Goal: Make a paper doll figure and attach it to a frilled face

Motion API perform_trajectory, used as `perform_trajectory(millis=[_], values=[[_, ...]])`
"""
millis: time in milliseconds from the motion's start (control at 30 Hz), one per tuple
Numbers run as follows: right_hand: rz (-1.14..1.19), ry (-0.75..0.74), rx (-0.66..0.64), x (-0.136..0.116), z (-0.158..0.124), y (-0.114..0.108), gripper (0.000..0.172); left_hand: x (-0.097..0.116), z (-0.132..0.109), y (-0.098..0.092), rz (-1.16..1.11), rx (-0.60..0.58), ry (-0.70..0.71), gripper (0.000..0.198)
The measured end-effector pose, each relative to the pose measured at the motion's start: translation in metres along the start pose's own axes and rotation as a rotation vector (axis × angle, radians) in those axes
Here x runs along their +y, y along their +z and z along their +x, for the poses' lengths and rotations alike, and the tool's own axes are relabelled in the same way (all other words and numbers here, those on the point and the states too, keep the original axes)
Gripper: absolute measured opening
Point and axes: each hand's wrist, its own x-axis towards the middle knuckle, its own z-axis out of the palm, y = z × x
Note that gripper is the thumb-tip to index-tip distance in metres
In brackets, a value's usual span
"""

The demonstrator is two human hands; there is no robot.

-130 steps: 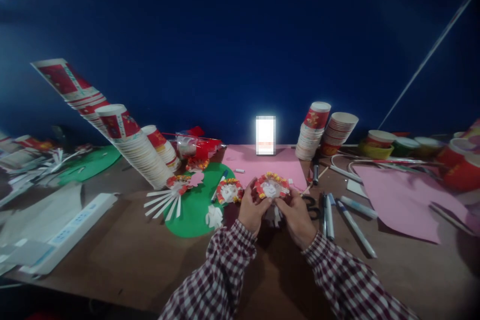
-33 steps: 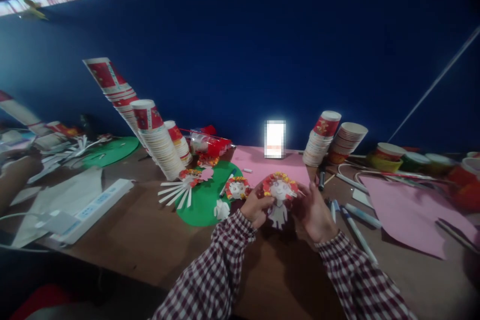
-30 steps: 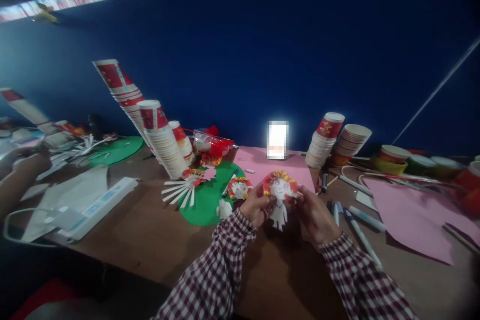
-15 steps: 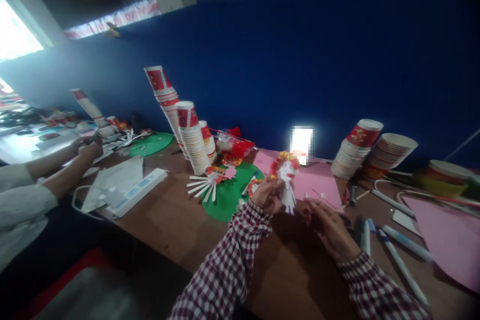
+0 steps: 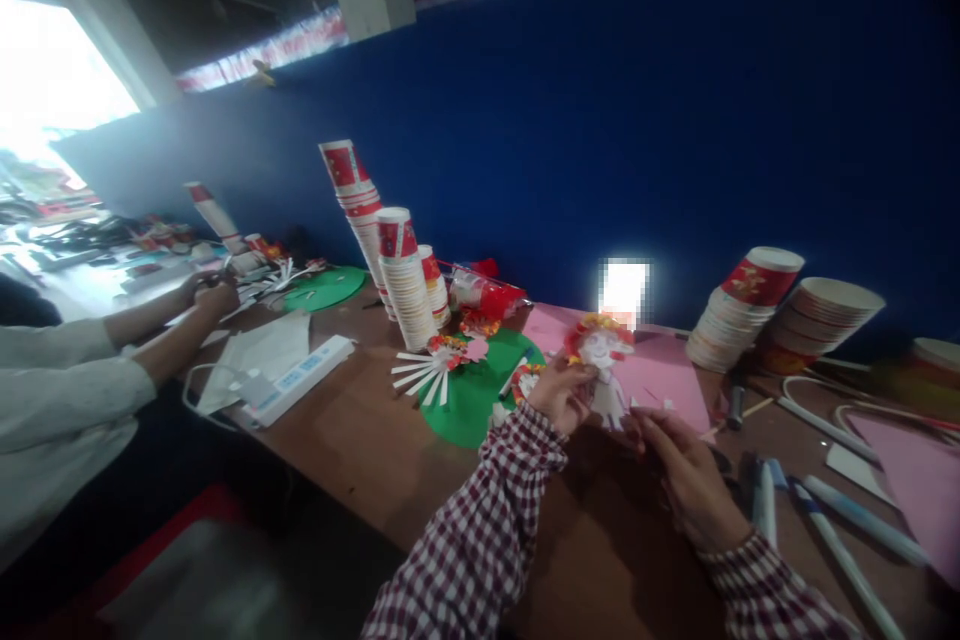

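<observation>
My left hand (image 5: 564, 395) is closed around the side of a paper doll (image 5: 606, 390), holding it upright above the table. The doll has a white body with strips at the bottom, a drawn face and a red and yellow headdress. Close to its lower right edge is my right hand (image 5: 686, 465), thumb and fingers pinched together. Whether those fingertips grip the doll's edge or something small cannot be made out. Left of the doll, a green paper disc (image 5: 454, 420) carries red and white paper pieces, and a cut paper fan of white strips (image 5: 426, 375) overlaps its edge.
Stacked paper cups (image 5: 409, 285) stand left of centre, and more cups (image 5: 739, 310) at the right. Pink paper (image 5: 667, 380) lies behind the doll, below a bright pixelated screen (image 5: 624, 290). Markers (image 5: 840, 540) lie at right, a power strip (image 5: 307, 380) at left. Another person's hands (image 5: 214, 295) work farther left.
The doll has turned so its front faces me more fully. My right hand's pinched fingers are now closer to its lower edge. The whole view has swung slightly left.
</observation>
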Motion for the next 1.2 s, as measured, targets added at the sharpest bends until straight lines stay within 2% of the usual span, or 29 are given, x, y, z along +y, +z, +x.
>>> perform_trajectory(millis=[100, 233, 367, 500, 867, 1200], values=[[0.043, -0.046, 0.049, -0.005, 0.0, 0.001, 0.037, -0.008, -0.002, 0.001, 0.022, -0.021, -0.025, 0.051], [-0.016, -0.07, 0.084, -0.012, -0.002, 0.002, 0.038, -0.017, -0.005, 0.004, 0.043, -0.056, -0.078, 0.059], [0.004, -0.092, 0.055, -0.01, -0.001, 0.004, 0.033, -0.027, -0.006, 0.005, 0.046, -0.076, -0.088, 0.064], [0.002, -0.113, 0.102, -0.006, 0.002, 0.004, 0.031, -0.034, -0.003, 0.0, 0.069, -0.091, -0.082, 0.063], [-0.007, -0.143, 0.159, -0.004, 0.007, 0.003, 0.033, -0.036, -0.007, 0.002, 0.14, -0.131, -0.089, 0.066], [-0.085, -0.203, 0.202, -0.006, 0.004, 0.005, 0.033, -0.041, -0.007, 0.0, 0.151, -0.115, -0.118, 0.071]])
